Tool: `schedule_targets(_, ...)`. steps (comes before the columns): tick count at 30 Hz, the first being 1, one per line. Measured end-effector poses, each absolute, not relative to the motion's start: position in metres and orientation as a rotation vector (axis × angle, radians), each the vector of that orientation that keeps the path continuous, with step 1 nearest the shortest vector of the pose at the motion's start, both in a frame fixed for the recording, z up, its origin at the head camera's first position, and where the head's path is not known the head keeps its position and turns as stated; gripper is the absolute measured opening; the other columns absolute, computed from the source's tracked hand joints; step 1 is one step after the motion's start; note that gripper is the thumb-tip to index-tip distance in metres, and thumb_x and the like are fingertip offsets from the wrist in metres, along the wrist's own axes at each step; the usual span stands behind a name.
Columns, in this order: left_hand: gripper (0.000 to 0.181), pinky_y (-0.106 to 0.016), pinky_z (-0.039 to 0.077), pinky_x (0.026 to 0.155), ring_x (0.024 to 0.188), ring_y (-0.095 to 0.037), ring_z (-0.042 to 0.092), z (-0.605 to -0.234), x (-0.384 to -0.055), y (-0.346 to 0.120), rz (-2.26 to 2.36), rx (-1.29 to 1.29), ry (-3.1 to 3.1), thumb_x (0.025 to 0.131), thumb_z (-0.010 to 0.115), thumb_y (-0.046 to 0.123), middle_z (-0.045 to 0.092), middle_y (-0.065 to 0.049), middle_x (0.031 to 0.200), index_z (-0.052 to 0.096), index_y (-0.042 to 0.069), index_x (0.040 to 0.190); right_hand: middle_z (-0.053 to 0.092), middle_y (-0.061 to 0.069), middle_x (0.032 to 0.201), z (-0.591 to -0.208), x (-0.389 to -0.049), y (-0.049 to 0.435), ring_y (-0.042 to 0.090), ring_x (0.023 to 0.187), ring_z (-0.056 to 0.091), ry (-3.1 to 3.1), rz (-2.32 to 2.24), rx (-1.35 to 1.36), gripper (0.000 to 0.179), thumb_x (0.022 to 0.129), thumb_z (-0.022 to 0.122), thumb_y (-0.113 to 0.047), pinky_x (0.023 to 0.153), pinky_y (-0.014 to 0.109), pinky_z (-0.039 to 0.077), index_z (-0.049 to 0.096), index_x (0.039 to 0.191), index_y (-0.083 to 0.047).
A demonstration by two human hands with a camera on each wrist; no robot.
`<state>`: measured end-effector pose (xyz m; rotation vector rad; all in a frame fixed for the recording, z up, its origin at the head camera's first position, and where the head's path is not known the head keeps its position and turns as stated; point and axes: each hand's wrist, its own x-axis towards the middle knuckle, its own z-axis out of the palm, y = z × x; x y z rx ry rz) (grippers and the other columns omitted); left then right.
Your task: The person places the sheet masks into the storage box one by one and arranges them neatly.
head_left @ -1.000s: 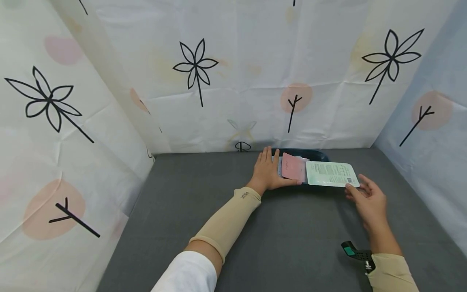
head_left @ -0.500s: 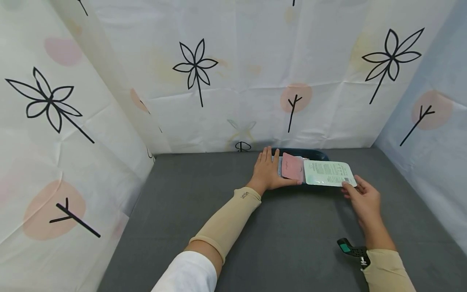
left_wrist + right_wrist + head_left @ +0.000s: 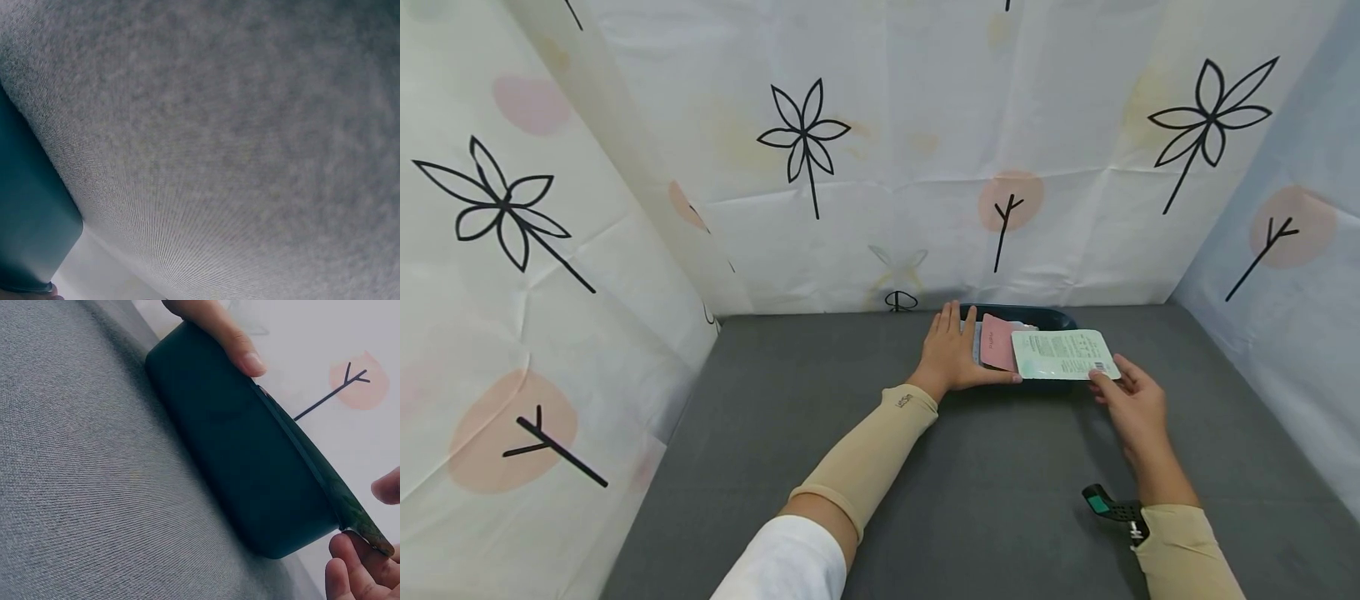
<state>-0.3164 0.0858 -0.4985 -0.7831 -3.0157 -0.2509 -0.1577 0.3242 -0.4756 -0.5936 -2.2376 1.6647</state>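
A dark teal bin point(image 3: 1037, 315) stands at the back of the table, also seen from the side in the right wrist view. My left hand point(image 3: 951, 354) rests on its left end, fingers straight and spread, thumb along the front rim. My right hand point(image 3: 1131, 400) holds a pale green sheet mask packet point(image 3: 1060, 353) at its right front corner, fingers beneath and thumb over it. The packet lies tilted across the bin's top, printed side up. Left of it, a pink packet point(image 3: 996, 342) stands partly out of the bin, its right part covered.
A grey cloth point(image 3: 1000, 483) covers the table. Patterned white fabric walls point(image 3: 887, 167) rise at the back and both sides, the back one close behind the bin. A black and green camera mount point(image 3: 1112, 506) sticks out from the right wrist.
My right hand has moved left, carrying the green packet with it over the bin, and the packet now overlaps more of the pink one. The left hand stays in place.
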Motion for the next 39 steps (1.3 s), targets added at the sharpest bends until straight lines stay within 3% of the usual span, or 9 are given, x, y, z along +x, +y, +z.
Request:
schedule_targets(3,0.145,-0.046,0.009,0.136,0.168,-0.029,0.002,-0.498,-0.316,0.085,-0.251,-0.788,-3.004,0.066,0.051,0.106,0.006,-0.015,0.18,0.005,0.019,0.173,0.058,0.018,0.148,-0.478,-0.158,0.323,-0.016,0.08,0.057,-2.299,1.624,-0.591,0.076,0.103,0.07,-0.02,0.067,0.009,0.051,0.031,0.166,-0.002)
schedule_targets(6,0.144,-0.046,0.01,0.136,0.168,-0.029,0.003,-0.497,-0.314,0.084,-0.255,-0.793,-2.985,0.068,0.051,0.105,0.007,-0.015,0.18,0.006,0.019,0.173,0.046,0.027,0.161,-0.48,-0.158,0.321,-0.017,0.082,0.053,-2.377,1.566,-0.562,0.084,0.1,0.076,-0.023,0.067,0.009,0.047,0.029,0.167,-0.004)
schedule_targets(16,0.144,-0.045,0.01,0.136,0.168,-0.029,0.005,-0.497,-0.312,0.082,-0.238,-0.791,-2.972,0.068,0.052,0.105,0.008,-0.016,0.18,0.006,0.018,0.173,0.046,0.024,0.156,-0.483,-0.16,0.313,-0.018,0.084,0.052,-2.435,1.516,-0.527,0.084,0.098,0.078,-0.027,0.066,0.015,0.047,0.032,0.166,-0.006)
schedule_targets(25,0.14,-0.044,0.014,0.135,0.168,-0.029,0.01,-0.495,-0.311,0.081,-0.199,-0.782,-2.962,0.071,0.05,0.104,0.012,-0.017,0.179,0.01,0.016,0.172,0.049,0.021,0.15,-0.483,-0.162,0.309,-0.015,0.09,0.051,-2.458,1.483,-0.495,0.071,0.101,0.074,-0.03,0.067,0.016,0.047,0.044,0.161,-0.005)
schedule_targets(39,0.141,-0.045,0.012,0.135,0.168,-0.029,0.007,-0.496,-0.312,0.081,-0.21,-0.788,-2.963,0.071,0.049,0.104,0.011,-0.017,0.179,0.006,0.016,0.173,0.048,0.02,0.151,-0.483,-0.162,0.311,-0.014,0.089,0.051,-2.469,1.516,-0.472,0.067,0.105,0.068,-0.034,0.068,0.017,0.048,0.044,0.161,-0.007)
